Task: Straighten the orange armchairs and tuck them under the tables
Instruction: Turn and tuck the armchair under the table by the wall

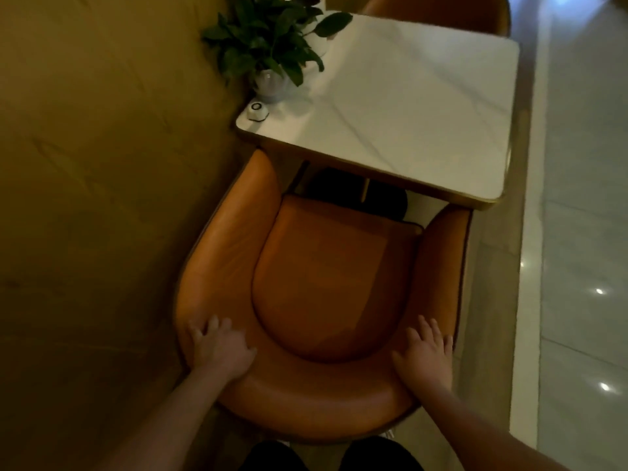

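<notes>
Both hands, the left hand (221, 348) and right hand (424, 355), lie spread flat on the curved backrest of the orange armchair (326, 283), whose arm tips meet the near edge of the table (407, 107). Tucking seems underway; next comes a straight, even push forward.

An orange armchair (326, 283) faces a white marble worktop (407, 107), its armrest tips just under the worktop's near edge. The left hand (221, 348) lies flat on the chair's curved back rim on the side toward the tan wall (102, 164); the right hand (424, 355) lies flat on the rim's opposite side, fingers spread. On the worktop's wall-side edge stand a potted plant (268, 45) and a small round white device (257, 111). A second orange armchair (441, 11) shows beyond the worktop.
</notes>
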Tool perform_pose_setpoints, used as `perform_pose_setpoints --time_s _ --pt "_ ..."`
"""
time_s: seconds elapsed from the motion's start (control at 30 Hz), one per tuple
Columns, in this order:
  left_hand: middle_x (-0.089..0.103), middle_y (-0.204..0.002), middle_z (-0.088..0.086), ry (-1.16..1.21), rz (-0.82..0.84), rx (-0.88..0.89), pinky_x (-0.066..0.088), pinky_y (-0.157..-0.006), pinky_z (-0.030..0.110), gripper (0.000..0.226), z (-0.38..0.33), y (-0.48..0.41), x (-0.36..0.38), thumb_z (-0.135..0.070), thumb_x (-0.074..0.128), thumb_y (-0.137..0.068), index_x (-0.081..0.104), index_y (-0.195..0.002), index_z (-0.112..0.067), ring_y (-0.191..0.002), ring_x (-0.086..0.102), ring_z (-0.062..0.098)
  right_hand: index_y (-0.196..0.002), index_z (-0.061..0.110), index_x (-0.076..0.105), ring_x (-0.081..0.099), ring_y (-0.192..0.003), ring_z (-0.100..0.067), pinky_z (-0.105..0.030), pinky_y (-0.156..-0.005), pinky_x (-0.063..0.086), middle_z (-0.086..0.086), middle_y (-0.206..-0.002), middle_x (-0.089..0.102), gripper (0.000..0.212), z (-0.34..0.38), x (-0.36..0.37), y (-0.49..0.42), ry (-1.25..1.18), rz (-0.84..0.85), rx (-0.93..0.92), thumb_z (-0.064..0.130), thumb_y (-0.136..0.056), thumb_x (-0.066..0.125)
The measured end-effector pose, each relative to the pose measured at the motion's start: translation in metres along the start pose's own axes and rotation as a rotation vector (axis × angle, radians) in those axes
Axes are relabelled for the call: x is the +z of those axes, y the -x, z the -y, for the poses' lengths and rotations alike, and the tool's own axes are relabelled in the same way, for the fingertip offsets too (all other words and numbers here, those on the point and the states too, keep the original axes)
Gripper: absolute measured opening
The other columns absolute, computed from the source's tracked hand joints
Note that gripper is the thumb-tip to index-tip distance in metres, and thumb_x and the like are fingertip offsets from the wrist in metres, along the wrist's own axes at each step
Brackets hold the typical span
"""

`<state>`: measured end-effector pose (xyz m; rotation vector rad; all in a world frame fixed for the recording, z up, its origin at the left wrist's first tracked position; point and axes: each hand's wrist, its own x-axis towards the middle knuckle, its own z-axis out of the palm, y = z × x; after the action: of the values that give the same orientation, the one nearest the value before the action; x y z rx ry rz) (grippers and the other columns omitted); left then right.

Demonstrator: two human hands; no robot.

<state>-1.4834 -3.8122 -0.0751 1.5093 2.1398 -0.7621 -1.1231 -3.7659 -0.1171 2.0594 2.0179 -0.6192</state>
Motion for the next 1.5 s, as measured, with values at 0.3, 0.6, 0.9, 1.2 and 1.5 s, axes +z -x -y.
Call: perform_pose_setpoints --time_s 0.3,0.6,0.9,1.2,1.5 --pt "0.044 -0.14 -0.002 0.009 -0.029 0.057 0.02 -0.111 0.066 0.046 0.043 -0.042 -0.008 -0.055 0.046 -0.089 0.058 -0.13 -0.036 -0.137 0.028 0.022 -0.158 0.019 0.013 -0.01 -0.152 -0.029 -0.044 -0.124 0.004 -0.008 -0.167 -0.005 0.084 0.011 -0.001 0.014 -0.135 -0.084 0.262 0.043 -0.092 0.06" --pt "0.035 -0.152 -0.008 -0.054 0.08 0.052 0.005 -0.107 0.08 0.051 0.047 -0.063 -0.012 -0.056 0.043 -0.086 0.057 -0.133 -0.041 -0.148 0.011 0.021 -0.157 0.016 -0.009 -0.016 -0.151 -0.03 -0.049 -0.124 0.007 -0.009 -0.164 -0.018 0.109 0.01 0.005 0.005 -0.185 -0.103 0.383 0.042 -0.085 0.069" --pt "0.014 -0.163 0.004 -0.061 0.04 0.068 0.007 -0.11 0.079 0.047 0.059 -0.085 -0.027 -0.049 0.051 -0.094 0.053 -0.139 -0.035 -0.151 0.001 0.031 -0.155 0.023 -0.009 0.022 -0.142 -0.047 -0.055 -0.101 0.045 -0.01 -0.164 -0.012 0.12 0.019 0.008 -0.005 -0.254 -0.082 0.55 0.047 -0.078 0.079" --pt "0.025 -0.153 -0.004 0.046 -0.032 0.082 0.031 -0.102 0.057 0.033 0.065 -0.1 -0.031 -0.032 0.054 -0.088 0.064 -0.119 -0.035 -0.138 0.015 0.028 -0.156 0.025 -0.005 0.037 -0.133 -0.048 -0.052 -0.098 0.047 -0.006 -0.165 -0.006 0.11 0.022 0.001 -0.009 -0.189 -0.084 0.613 0.038 -0.082 0.075" --pt "0.029 -0.151 -0.005 0.003 -0.03 0.103 0.031 -0.1 0.057 0.024 0.089 -0.123 -0.026 -0.036 0.055 -0.085 0.069 -0.104 -0.034 -0.134 0.015 0.029 -0.157 0.021 -0.004 0.042 -0.13 -0.044 -0.046 -0.096 0.05 -0.01 -0.165 -0.007 0.106 0.043 0.002 0.003 -0.207 -0.079 0.614 0.024 -0.084 0.072"
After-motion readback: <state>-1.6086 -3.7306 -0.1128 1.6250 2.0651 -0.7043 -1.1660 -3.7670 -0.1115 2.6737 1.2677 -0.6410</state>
